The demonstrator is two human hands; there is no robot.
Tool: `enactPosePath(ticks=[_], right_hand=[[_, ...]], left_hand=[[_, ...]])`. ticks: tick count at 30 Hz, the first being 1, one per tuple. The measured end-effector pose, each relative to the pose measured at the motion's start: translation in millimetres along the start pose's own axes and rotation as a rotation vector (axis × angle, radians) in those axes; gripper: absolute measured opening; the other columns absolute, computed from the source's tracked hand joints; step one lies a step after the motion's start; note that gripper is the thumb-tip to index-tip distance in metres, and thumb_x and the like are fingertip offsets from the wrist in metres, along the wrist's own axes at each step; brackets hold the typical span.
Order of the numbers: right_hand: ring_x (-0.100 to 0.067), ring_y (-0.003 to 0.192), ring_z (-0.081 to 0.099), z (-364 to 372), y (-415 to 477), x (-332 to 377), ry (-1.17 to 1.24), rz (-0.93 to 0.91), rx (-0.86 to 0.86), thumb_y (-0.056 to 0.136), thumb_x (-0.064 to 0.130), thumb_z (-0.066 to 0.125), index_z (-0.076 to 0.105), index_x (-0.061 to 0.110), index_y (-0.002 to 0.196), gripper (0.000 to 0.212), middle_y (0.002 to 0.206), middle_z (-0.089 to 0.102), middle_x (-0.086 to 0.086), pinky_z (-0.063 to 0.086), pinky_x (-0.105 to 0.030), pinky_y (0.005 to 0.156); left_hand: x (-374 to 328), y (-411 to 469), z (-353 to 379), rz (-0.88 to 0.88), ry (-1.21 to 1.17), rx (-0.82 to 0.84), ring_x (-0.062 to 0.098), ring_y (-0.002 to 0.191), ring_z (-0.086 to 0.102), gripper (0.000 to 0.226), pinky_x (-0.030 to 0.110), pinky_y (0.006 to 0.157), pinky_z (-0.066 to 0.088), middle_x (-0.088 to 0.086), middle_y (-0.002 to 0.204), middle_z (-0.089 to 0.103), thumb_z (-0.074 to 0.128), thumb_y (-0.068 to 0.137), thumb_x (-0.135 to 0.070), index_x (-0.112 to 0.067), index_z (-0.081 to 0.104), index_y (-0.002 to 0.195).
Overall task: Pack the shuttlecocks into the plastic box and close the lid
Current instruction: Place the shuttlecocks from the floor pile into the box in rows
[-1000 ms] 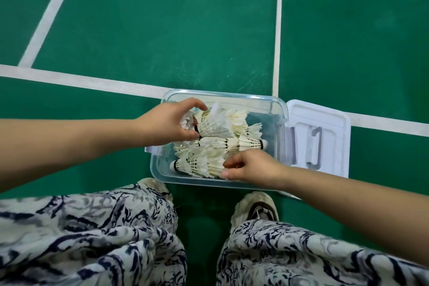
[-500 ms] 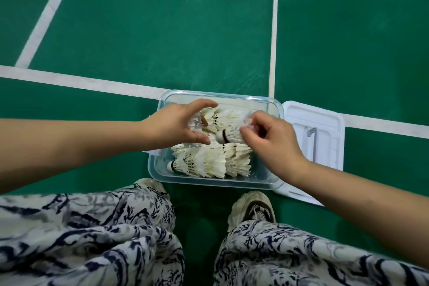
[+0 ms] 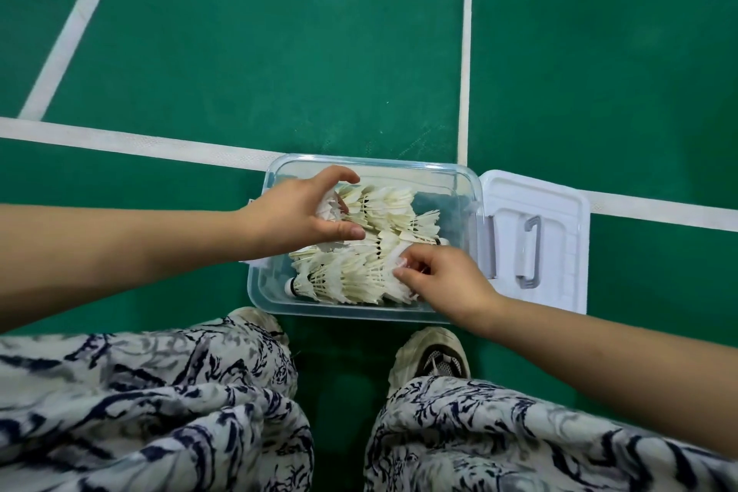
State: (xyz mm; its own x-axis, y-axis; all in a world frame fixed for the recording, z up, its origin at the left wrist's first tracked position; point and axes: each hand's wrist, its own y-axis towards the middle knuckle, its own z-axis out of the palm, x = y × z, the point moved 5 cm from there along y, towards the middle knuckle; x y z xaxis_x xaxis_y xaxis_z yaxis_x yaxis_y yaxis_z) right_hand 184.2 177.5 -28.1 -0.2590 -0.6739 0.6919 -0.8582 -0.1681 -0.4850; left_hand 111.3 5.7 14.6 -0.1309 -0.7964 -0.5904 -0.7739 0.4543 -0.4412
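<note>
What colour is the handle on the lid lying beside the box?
Grey handle on a white lid; the only view, the head view, shows it clearly.

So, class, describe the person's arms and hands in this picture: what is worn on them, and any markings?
The left forearm and right forearm are bare to the picture's edges: no sleeves show. The left hand and right hand wear no gloves, and no rings, watch or bracelets show. The nails in view look short and plain.

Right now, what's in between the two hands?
White shuttlecocks, piled inside the clear plastic box; the head view shows it.
</note>
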Motion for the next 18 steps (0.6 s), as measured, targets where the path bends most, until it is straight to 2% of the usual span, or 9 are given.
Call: enactPosePath(ticks=[2, 5, 7, 9, 12, 14, 16, 18], right_hand=[[-0.012, 0.066, 0.054, 7.0, 1.4, -1.8, 0.015, 0.003, 0.042, 0.088, 0.023, 0.061, 0.062, 0.018, 0.081, 0.009, 0.068, 0.058, 0.006, 0.041, -0.024, 0.063], [-0.014, 0.074, 0.054, 16.1, 3.8, -2.0, -0.043, -0.011, 0.119, 0.089, 0.022, 0.059, 0.062, 0.019, 0.085, 0.005, 0.078, 0.06, 0.001, 0.036, -0.023, 0.063], [-0.015, 0.079, 0.051, 21.3, 8.2, -0.4, -0.144, -0.037, 0.187, 0.089, 0.021, 0.058, 0.055, 0.02, 0.079, 0.011, 0.083, 0.057, 0.0, 0.03, -0.025, 0.063], [-0.018, 0.083, 0.049, 26.5, 13.4, -1.4, -0.202, -0.023, 0.266, 0.09, 0.019, 0.056, 0.054, 0.015, 0.078, 0.013, 0.087, 0.055, -0.004, 0.03, -0.026, 0.065], [-0.023, 0.093, 0.053, 33.0, 18.7, -5.4, -0.202, 0.032, 0.382, 0.091, 0.018, 0.053, 0.061, 0.002, 0.095, 0.019, 0.102, 0.06, -0.012, 0.041, -0.029, 0.078], [-0.026, 0.103, 0.054, 34.6, 20.0, -8.1, -0.179, 0.069, 0.427, 0.093, 0.018, 0.051, 0.061, 0.001, 0.105, 0.023, 0.112, 0.062, -0.014, 0.043, -0.028, 0.086], [-0.022, 0.105, 0.054, 33.8, 19.0, -8.5, -0.136, 0.092, 0.452, 0.093, 0.019, 0.051, 0.062, 0.004, 0.109, 0.024, 0.116, 0.062, -0.011, 0.039, -0.022, 0.083], [-0.018, 0.104, 0.054, 33.3, 17.1, -9.1, -0.07, 0.119, 0.478, 0.092, 0.022, 0.054, 0.063, 0.008, 0.11, 0.024, 0.116, 0.063, -0.007, 0.039, -0.021, 0.084]], left_hand=[[-3.4, 0.7, 1.9, 0.009, 0.005, 0.019, 0.007, 0.058, 0.046, 0.084, 0.025, 0.057, 0.037, 0.003, 0.077, 0.062, 0.051, 0.057, -0.067, -0.031, 0.034, 0.131], [-6.6, 3.8, 7.3, 0.04, 0.03, 0.037, 0.02, 0.075, 0.054, 0.081, 0.027, 0.066, 0.034, 0.009, 0.11, 0.063, 0.056, 0.062, -0.064, -0.032, 0.032, 0.133], [-7.6, 6.0, 12.6, 0.065, 0.05, 0.057, 0.022, 0.082, 0.057, 0.077, 0.025, 0.068, 0.033, 0.004, 0.12, 0.06, 0.061, 0.068, -0.058, -0.03, 0.031, 0.134], [-8.2, 8.4, 18.4, 0.084, 0.065, 0.094, 0.023, 0.09, 0.059, 0.081, 0.024, 0.073, 0.035, 0.004, 0.129, 0.056, 0.059, 0.066, -0.06, -0.03, 0.029, 0.135], [-6.6, 12.3, 23.7, 0.086, 0.106, 0.131, 0.018, 0.093, 0.056, 0.081, 0.022, 0.076, 0.032, 0.005, 0.133, 0.053, 0.062, 0.07, -0.056, -0.028, 0.027, 0.138], [-6.4, 14.0, 25.8, 0.087, 0.116, 0.14, 0.019, 0.095, 0.057, 0.081, 0.021, 0.075, 0.031, 0.005, 0.133, 0.053, 0.064, 0.071, -0.053, -0.028, 0.026, 0.138], [-6.7, 15.2, 27.6, 0.1, 0.125, 0.142, 0.023, 0.1, 0.059, 0.082, 0.022, 0.075, 0.032, 0.004, 0.133, 0.053, 0.065, 0.071, -0.053, -0.027, 0.026, 0.138], [-7.6, 15.5, 29.2, 0.114, 0.129, 0.145, 0.025, 0.104, 0.058, 0.083, 0.022, 0.077, 0.034, 0.004, 0.133, 0.053, 0.066, 0.07, -0.053, -0.027, 0.026, 0.138]])
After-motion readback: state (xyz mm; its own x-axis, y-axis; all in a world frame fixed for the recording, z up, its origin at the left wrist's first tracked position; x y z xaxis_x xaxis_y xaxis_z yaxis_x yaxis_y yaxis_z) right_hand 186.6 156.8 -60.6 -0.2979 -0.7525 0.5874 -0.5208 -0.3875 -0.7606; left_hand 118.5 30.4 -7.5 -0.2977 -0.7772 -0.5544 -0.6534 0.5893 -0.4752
